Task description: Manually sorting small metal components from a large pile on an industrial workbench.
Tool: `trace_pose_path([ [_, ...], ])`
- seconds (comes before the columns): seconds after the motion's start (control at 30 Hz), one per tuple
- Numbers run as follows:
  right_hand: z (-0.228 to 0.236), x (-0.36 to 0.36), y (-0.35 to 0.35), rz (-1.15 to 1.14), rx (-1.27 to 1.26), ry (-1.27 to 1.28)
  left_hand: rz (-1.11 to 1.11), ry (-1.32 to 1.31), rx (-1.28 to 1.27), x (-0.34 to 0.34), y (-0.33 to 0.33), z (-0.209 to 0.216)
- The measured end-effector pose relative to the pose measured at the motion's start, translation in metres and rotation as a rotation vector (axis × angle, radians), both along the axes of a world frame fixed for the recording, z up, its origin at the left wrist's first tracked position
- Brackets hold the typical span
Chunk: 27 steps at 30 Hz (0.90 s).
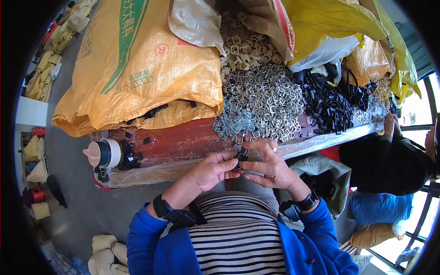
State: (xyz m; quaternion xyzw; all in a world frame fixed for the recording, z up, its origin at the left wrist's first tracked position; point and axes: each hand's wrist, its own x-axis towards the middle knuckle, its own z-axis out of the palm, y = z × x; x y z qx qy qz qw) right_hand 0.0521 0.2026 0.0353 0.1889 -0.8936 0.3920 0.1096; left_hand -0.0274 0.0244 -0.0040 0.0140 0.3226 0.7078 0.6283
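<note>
Over the front edge of the red table, my two hands meet around a small black plastic part, whose exact kind I cannot make out. My left hand pinches it between thumb and fingers. From the other side, the fingers of my right hand close on the same part. Just beyond my hands lie a heap of silvery metal rings and a smaller pile of fine bluish-grey metal pieces. Farther right is a heap of black plastic parts.
A big orange woven sack with black parts at its mouth covers the table's left side. Near the left corner stands a white and dark cup with a pink lid. Beige pieces spread behind. A person in black works at the right.
</note>
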Motion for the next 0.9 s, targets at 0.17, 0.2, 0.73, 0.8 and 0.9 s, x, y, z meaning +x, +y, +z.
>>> trace_pose_path([
  [0.17,0.004,0.007,0.000,-0.009,0.003,-0.005,-0.024,0.015,0.004,0.006,0.001,0.005],
  [0.2,0.003,0.008,0.001,-0.046,-0.071,0.005,-0.012,0.021,0.004,0.007,-0.001,0.006],
  [0.73,-0.051,-0.029,0.046,-0.598,0.285,0.025,0.157,-0.022,-0.076,-0.008,0.001,-0.001],
  [0.8,-0.048,-0.032,0.045,-0.630,0.211,0.035,0.158,-0.018,-0.062,-0.011,0.003,-0.005],
  [0.9,-0.043,-0.038,0.044,-0.680,0.328,0.039,0.153,-0.026,-0.073,-0.011,0.006,-0.007],
])
